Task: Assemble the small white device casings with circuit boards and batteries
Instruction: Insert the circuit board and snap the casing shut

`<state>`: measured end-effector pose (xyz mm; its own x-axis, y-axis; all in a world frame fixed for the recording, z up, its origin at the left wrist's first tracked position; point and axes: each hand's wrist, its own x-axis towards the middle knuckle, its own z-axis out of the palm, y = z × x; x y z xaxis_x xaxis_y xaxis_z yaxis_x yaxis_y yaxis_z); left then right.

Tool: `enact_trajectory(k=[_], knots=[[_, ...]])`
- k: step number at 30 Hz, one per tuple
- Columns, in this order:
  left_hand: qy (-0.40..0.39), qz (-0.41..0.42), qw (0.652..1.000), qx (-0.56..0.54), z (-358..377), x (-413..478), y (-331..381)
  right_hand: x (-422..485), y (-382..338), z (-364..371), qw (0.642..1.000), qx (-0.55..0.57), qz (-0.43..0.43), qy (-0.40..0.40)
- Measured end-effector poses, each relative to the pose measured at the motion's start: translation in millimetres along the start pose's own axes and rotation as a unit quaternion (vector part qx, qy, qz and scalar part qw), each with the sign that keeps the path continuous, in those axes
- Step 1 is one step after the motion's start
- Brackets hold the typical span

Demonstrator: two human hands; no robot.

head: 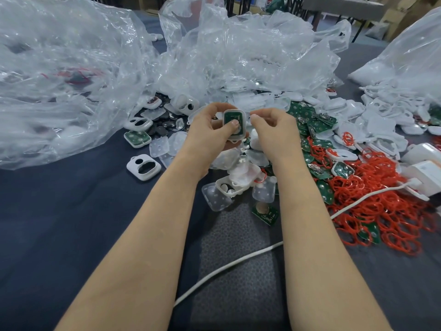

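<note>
The left hand [210, 132] held a small white casing [235, 139] up over the table [71, 211]. Its thumb pressed on the green circuit board [232, 115] inside. The right hand [272, 127] was curled beside the casing's edge, and I could not tell if it pinched anything. The casing looked light, stiff and smooth, so it was likely best held by its rims.

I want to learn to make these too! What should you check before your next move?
1. Casing gripped by the left hand: ok.
2. Circuit board sitting inside the casing: ok.
3. Battery fitted on the board: cannot tell, the thumb covers it.
4. Right hand holding the next part: cannot tell.
5. Spare circuit boards lying on the table close by: ok.
</note>
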<state>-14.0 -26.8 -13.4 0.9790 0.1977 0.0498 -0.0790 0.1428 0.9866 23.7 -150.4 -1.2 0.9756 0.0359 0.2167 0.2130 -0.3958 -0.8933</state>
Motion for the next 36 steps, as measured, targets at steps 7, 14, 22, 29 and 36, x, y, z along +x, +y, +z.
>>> enact_trajectory(k=[7,14,22,29,36], knots=[[-0.014,0.000,0.999,0.030,3.3,0.3,-0.5,-3.3,-2.3,4.1,0.999,0.044,-0.005,-0.028],[-0.043,0.019,0.997,0.060,4.3,-1.5,-0.2,-2.3,-2.3,4.1,0.998,0.057,0.010,-0.021],[-0.048,0.025,0.996,0.068,4.6,-0.9,-1.7,-2.7,-3.7,5.6,0.998,0.063,0.012,-0.010],[-0.023,0.003,0.997,0.070,5.8,-1.2,-1.4,-3.5,-2.9,6.2,0.998,0.061,0.000,-0.006],[-0.005,0.019,0.985,0.169,6.4,-2.8,-2.0,-6.0,-1.5,6.6,0.998,0.058,-0.008,-0.036]])
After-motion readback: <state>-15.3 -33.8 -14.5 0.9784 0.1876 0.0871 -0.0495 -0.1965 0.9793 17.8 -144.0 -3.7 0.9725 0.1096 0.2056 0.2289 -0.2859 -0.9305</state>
